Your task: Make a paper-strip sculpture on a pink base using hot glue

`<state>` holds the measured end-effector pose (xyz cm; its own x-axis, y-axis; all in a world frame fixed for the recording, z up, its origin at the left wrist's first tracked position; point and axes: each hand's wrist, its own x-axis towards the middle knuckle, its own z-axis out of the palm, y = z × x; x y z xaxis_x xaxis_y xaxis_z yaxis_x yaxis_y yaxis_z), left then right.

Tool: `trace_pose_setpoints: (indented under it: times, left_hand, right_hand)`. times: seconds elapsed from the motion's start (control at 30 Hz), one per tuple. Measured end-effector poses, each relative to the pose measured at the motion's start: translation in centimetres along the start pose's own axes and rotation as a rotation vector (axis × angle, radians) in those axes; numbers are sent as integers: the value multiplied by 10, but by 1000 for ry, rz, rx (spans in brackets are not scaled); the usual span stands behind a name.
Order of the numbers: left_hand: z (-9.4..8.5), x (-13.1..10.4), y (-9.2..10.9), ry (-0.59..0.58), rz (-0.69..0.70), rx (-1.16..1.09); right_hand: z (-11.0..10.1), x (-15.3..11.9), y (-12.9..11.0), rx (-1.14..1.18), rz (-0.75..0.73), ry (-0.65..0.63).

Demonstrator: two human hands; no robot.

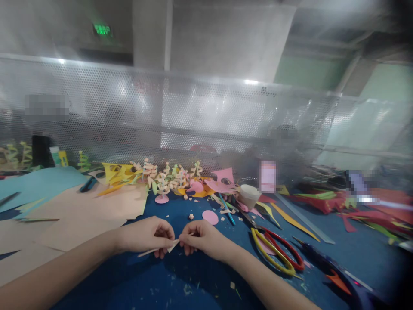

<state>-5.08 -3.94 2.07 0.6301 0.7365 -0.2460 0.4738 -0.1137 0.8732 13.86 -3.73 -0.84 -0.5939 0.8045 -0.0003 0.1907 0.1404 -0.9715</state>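
Near the middle of the blue table, my left hand and my right hand face each other, fingers closed. Between them is a small pale paper piece, pinched by my left fingers, with my right fingertips at its other end. A thin pale stick sticks out to the left beneath my left hand. Just beyond my hands lies a pink paper circle, and farther back a small curled paper piece stands on a pink disc.
Large peach sheets cover the left side. Red-and-yellow scissors, a glue gun and a white cup sit at right. Paper scraps and curled pieces line the back, before a perforated metal screen.
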Motion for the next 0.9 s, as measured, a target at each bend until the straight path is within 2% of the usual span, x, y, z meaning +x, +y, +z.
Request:
trace_pose_setpoints:
  times: [0.2,0.4,0.5,0.6,0.67,0.73,0.83,0.9]
  left_hand:
    - [4,-4,4,-69,-7,-145]
    - [13,-1,9,-13,20,-197]
    - [21,3,12,6,9,-266]
    - [27,9,15,31,14,-329]
    - [30,12,16,55,13,-370]
    - [32,14,18,84,12,-416]
    - [36,17,22,141,20,-511]
    - [39,19,24,173,34,-558]
  right_hand:
    - [0,-4,-5,-12,8,-10]
    - [-9,-17,-14,-83,-30,26]
    - [-22,-33,-21,-140,-61,130]
    - [-46,-61,-23,-417,-36,366]
    - [-65,-86,-19,-796,77,547]
    - [-82,-115,-12,-1101,250,610]
    - [-98,-156,1,-1304,575,678]
    - [-104,-177,12,-1289,732,739]
